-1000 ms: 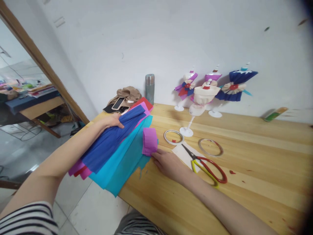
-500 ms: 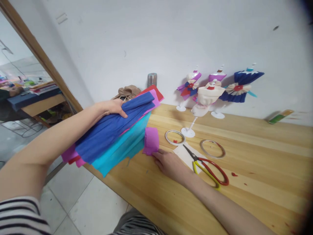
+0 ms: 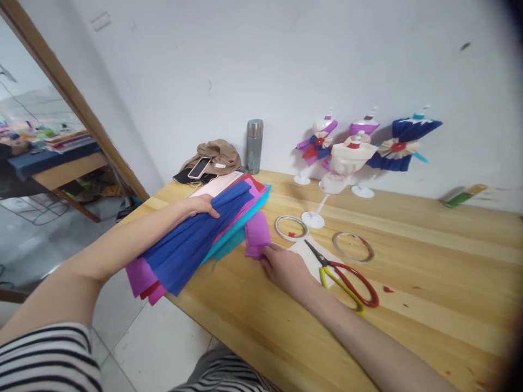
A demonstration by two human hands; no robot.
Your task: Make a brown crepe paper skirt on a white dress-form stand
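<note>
My left hand (image 3: 204,206) grips a stack of crepe paper (image 3: 192,231), dark blue on top, with purple, red, pink and turquoise layers showing at its edges. The stack lies low over the left end of the table and overhangs its front edge. My left fingers are partly hidden; the thumb presses on the blue sheet. A folded purple piece of crepe paper (image 3: 257,235) is pinched at its near corner by my right hand (image 3: 281,267). Just right of that hand, scissors (image 3: 327,264) with one red and one yellow handle rest on a white sheet (image 3: 303,253).
Two tape rolls (image 3: 291,227) lie on the wooden table (image 3: 261,321). Several small dress stands (image 3: 312,219) with paper outfits stand by the wall. A steel flask (image 3: 254,149), brown cloth (image 3: 223,152) and phone (image 3: 199,168) are at the back left; a green tube (image 3: 463,196) lies right.
My left hand has lowered the stack towards the table, uncovering the flask, phone and pale paper behind. My right hand still pinches the purple piece, nearly in place.
</note>
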